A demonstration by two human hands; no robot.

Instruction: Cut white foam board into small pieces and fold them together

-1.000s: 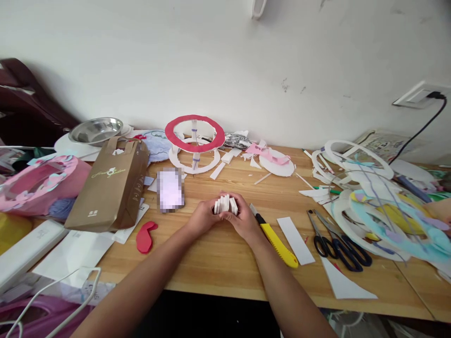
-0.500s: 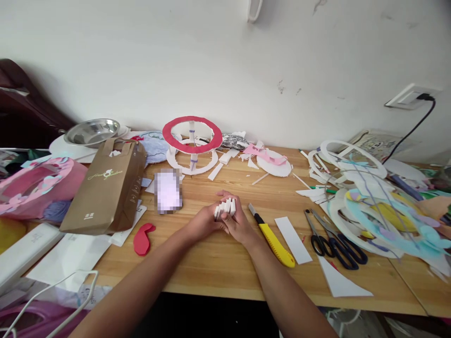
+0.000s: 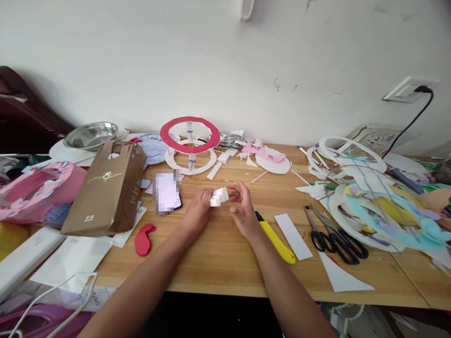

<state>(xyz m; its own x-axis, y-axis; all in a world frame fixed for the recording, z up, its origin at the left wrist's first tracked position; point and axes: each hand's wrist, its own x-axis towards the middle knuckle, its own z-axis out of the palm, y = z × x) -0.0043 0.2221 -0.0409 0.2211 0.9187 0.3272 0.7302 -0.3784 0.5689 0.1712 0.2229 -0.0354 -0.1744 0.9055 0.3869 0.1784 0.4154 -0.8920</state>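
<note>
My left hand (image 3: 199, 209) grips a bundle of small white foam-like strips (image 3: 219, 197) over the middle of the table. Just right of the bundle, my right hand (image 3: 244, 206) has its fingers apart and curved, holding nothing. A yellow utility knife (image 3: 278, 241) lies beside the right wrist, its blade end partly hidden by that hand. To the right of the knife is a white rectangular strip (image 3: 293, 236). A red cut-out piece (image 3: 143, 239) lies left of my left forearm. Behind the hands stands a frame with a red ring (image 3: 168, 133) above a white ring (image 3: 172, 164).
Two pairs of scissors (image 3: 338, 239) lie on the right, near colourful ring-shaped crafts (image 3: 384, 211). On the left are a phone (image 3: 167, 192), a brown paper bag (image 3: 102, 192) and a metal bowl (image 3: 91, 135). A white disc (image 3: 273, 162) with pink paper rests near the wall.
My hands were together around the white strips. The right hand has let go and moved right, opening its fingers, while the left keeps the strips and has shifted slightly left.
</note>
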